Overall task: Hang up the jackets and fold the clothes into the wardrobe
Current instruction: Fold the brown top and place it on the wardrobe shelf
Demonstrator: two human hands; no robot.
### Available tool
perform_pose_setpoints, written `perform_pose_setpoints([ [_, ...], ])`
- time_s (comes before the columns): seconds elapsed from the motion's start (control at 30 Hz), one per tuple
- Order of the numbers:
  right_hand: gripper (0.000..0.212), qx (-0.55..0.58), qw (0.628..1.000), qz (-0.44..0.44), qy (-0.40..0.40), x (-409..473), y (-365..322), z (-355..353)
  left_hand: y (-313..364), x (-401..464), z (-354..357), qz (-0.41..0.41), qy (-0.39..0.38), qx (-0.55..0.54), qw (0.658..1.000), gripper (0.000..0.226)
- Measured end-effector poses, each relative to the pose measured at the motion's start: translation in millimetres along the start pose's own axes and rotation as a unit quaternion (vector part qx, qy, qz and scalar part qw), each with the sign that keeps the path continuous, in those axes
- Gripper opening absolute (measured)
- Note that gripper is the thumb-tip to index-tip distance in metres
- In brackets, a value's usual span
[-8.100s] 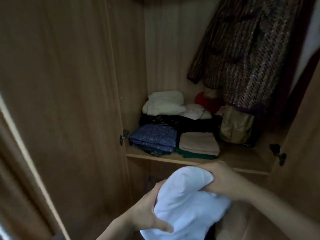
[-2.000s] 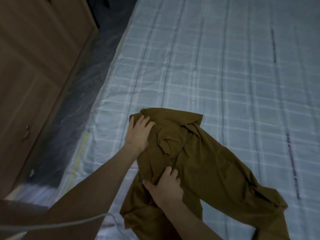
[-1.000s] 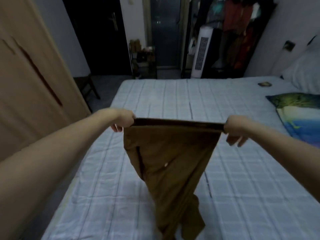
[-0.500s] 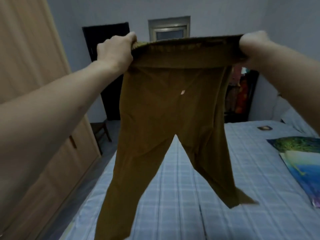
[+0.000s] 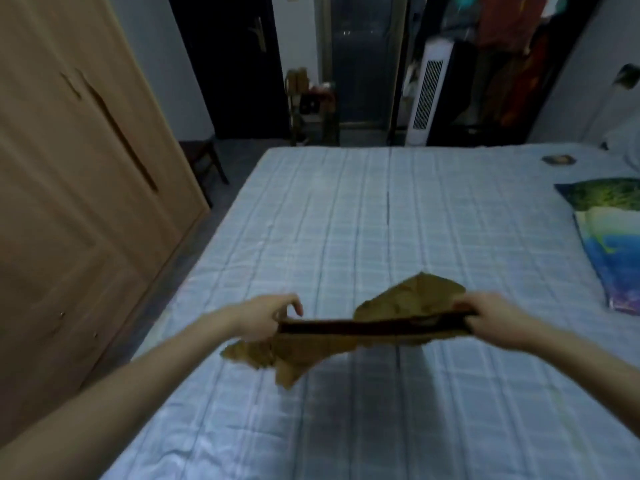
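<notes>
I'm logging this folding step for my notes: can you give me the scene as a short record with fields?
garment: brown trousers, waistband stretched between both hands, legs billowing above the bed
left hand: grip on the waistband's left end
right hand: grip on the waistband's right end
surface: bed with pale blue checked cover
wardrobe: at left, the doors in view closed
also on bed: colourful pillow at right
</notes>
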State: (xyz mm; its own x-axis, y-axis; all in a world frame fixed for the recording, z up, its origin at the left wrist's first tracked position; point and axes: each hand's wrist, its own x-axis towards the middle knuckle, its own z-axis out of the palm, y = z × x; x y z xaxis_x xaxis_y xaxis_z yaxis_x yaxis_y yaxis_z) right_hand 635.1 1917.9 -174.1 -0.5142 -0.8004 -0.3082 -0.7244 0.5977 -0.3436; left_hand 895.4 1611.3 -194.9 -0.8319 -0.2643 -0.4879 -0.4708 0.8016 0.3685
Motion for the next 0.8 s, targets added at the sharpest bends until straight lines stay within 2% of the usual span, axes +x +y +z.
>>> perform_pose_setpoints([
  [0.13,0.028,0.066,0.992,0.063,-0.088,-24,29,118,-25,-17,114,0.011,-0.097,-0.07,0.993,0.045],
  [0.17,0.021,0.075,0.989,0.096,-0.085,-31,34,140,-27,-22,134,0.017,-0.122,-0.078,0.989,0.051],
  [0.23,0.009,0.091,0.976,0.191,-0.046,-43,39,169,-22,-31,164,0.04,-0.159,-0.1,0.981,0.042],
  [0.33,0.009,0.252,0.911,0.327,-0.022,-51,31,186,-9,-40,182,0.082,-0.136,-0.078,0.984,0.024],
  [0.37,0.014,0.304,0.888,0.343,-0.022,-53,26,187,-5,-40,185,0.105,-0.129,-0.067,0.984,0.031],
  [0.43,0.022,0.376,0.867,0.326,-0.002,-54,19,190,2,-39,189,0.152,-0.129,-0.011,0.98,0.058],
  [0.47,0.023,0.407,0.86,0.308,0.015,-54,15,189,5,-39,191,0.178,-0.123,0.02,0.976,0.06],
  [0.6,0.023,0.514,0.821,0.238,0.066,-51,-4,172,19,-32,189,0.253,-0.03,0.099,0.962,0.031],
  [0.67,0.023,0.527,0.83,0.175,0.059,-48,-16,162,26,-27,184,0.275,0.031,0.114,0.954,0.028],
  [0.8,0.026,0.441,0.896,0.03,0.027,-44,-43,147,40,-12,172,0.294,0.114,0.146,0.938,0.035],
])
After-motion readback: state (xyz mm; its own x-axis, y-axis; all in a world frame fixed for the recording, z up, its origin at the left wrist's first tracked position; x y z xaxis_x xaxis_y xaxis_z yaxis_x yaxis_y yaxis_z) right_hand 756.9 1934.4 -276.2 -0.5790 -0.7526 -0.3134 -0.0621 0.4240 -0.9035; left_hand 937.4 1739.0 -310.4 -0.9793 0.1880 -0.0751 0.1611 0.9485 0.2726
